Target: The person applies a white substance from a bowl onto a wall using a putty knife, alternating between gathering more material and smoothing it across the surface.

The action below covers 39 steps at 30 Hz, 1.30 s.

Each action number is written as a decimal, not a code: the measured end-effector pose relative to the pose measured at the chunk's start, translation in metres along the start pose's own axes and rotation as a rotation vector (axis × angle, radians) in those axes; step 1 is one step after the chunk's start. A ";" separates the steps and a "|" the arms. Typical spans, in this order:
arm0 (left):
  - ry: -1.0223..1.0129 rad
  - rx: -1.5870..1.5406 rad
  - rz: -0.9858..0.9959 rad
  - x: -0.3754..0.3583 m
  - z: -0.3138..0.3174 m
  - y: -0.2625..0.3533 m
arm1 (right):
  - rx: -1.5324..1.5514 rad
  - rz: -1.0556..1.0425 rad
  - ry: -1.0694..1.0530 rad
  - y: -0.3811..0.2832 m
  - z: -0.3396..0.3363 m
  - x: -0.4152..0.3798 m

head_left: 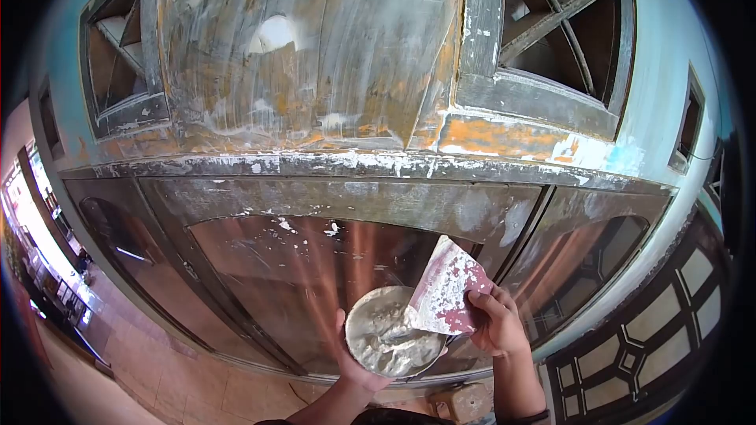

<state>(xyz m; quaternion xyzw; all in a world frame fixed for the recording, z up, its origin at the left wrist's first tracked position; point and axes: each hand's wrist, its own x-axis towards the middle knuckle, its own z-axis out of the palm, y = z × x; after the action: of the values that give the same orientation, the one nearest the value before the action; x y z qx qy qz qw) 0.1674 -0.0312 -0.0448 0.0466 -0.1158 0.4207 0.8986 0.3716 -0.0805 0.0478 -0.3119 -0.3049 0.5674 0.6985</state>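
Weathered metal-framed door panels (pixel 315 71) fill the view, their grey paint streaked with orange rust and white filler smears. A horizontal rail (pixel 354 165) crosses the middle, with flecked white spots along it. Below it sits a glass pane (pixel 299 267) with a brownish reflection and a few white splashes. Openings with crossed bars (pixel 559 24) stand at upper right, and a matching one at upper left is partly cut by the lens edge.

Left hand (pixel 358 366): cupped under a round bowl (pixel 390 334), thumb up along the near rim; the fingers are hidden beneath the bowl. The bowl holds pale grey putty (pixel 386 338) and is held in front of the lower glass pane.

Right hand (pixel 496 323): fingers curled, pinching the right edge of a flat scraper (pixel 445 287), a thin sheet stained red and white. The scraper's lower left edge dips into the putty at the bowl's right rim.

Both forearms are cut off at the bottom edge. A tiled floor (pixel 181 378) shows at lower left, strongly distorted. A patterned grille (pixel 654 330) at lower right is dim and hard to make out.
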 end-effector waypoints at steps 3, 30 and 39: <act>-0.055 -0.098 -0.020 -0.001 0.002 0.001 | 0.063 0.075 -0.012 -0.003 -0.001 0.000; 0.073 0.267 0.250 -0.032 0.064 0.058 | -0.206 -0.111 -0.372 -0.030 0.142 0.031; -0.206 0.122 0.257 -0.043 0.070 0.112 | -0.254 -0.165 -0.389 -0.031 0.227 0.049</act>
<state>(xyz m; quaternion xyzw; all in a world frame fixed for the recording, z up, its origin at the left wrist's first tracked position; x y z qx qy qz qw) 0.0430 -0.0038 0.0113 0.1289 -0.1863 0.5314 0.8163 0.2217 -0.0173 0.2159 -0.2560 -0.5268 0.5150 0.6259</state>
